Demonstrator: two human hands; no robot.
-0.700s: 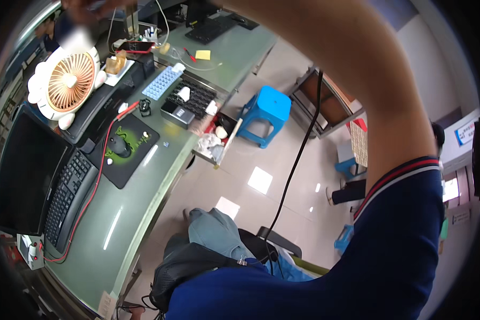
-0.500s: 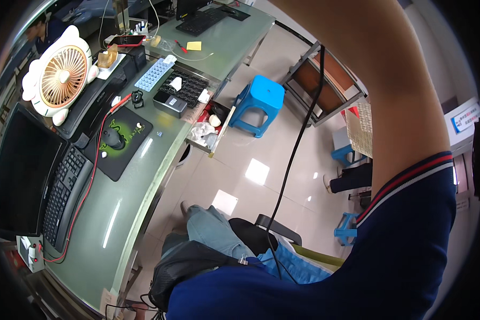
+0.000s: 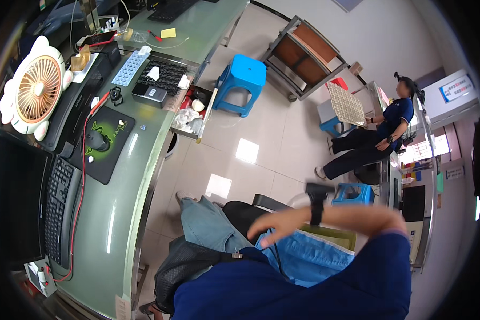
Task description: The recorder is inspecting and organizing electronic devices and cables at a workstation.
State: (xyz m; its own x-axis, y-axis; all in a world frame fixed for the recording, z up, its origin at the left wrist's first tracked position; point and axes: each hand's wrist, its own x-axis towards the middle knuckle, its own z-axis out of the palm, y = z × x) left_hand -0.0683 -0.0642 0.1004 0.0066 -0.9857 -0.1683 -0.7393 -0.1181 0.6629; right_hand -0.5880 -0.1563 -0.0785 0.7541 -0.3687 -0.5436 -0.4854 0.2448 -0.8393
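Observation:
My right hand hangs above my lap, slightly smeared by motion. Its fingers stretch leftward, with the thumb apart, and nothing shows in them. A black strap with a small black device circles that wrist. Below the hand lie a blue cloth and part of a thin black cable; whether the fingers touch either one, I cannot tell. Left of them are my grey-blue trousers and a black mesh bag at my side. My left hand is out of the picture.
A green-topped desk on the left bears a keyboard, monitor, mouse and fan. Its drawer stands pulled out. A blue stool and metal cart stand beyond. A person holds a woven-looking panel.
My raised right arm has come down, bringing the hand over my lap. The long black cable no longer stretches across the upper view. The view has shifted, uncovering the other person.

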